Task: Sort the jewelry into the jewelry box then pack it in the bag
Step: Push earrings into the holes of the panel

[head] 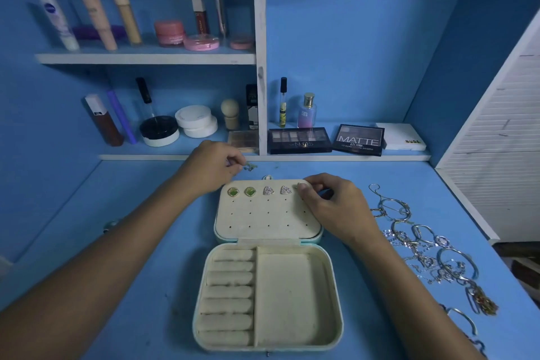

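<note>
Over an open jewelry box point(267, 286), the right hand point(330, 202) pinches an earring point(299, 186) at the lid; the left hand point(211, 165) pinches another earring point(249, 167) on the desk point(131, 242).

Both forearms reach forward, left hand point(211, 165) and right hand point(330, 202) curled (fingertips pinched).

A home dressing corner: a blue-painted vanity table point(122, 213) set against blue walls, its white shelves point(146, 58) crowded with lip glosses, cream jars and a perfume bottle point(306, 111), with eyeshadow palettes point(299, 140) lined along the table's back edge.
</note>
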A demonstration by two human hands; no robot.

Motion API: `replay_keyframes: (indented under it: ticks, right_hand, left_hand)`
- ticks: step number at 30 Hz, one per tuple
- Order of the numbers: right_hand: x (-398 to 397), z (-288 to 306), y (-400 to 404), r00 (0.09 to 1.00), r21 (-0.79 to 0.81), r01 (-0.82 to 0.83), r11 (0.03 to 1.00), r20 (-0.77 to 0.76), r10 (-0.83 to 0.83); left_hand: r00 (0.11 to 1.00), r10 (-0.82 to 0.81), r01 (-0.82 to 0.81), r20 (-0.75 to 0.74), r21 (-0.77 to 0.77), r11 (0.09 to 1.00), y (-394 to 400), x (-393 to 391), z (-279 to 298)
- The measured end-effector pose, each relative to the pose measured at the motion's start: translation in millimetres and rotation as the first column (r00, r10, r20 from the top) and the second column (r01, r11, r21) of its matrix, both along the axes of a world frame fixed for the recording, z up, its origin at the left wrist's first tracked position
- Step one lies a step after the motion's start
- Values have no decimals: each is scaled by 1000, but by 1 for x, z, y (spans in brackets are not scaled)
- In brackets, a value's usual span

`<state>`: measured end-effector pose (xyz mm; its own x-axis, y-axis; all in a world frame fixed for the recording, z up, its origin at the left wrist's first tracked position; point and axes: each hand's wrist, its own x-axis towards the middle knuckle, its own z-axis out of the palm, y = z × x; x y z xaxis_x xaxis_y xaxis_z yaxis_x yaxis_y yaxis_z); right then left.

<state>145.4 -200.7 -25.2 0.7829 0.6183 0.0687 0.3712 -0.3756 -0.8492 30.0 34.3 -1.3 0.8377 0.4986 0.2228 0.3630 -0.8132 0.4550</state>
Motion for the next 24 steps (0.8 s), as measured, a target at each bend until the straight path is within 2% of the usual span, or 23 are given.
replay_keyframes:
  ticks: [24]
  right_hand:
    - [-2,0,-1,998,-20,6,1000,68,-4]
  left_hand:
    - [987,10,1,-163,70,998,-1,15,6]
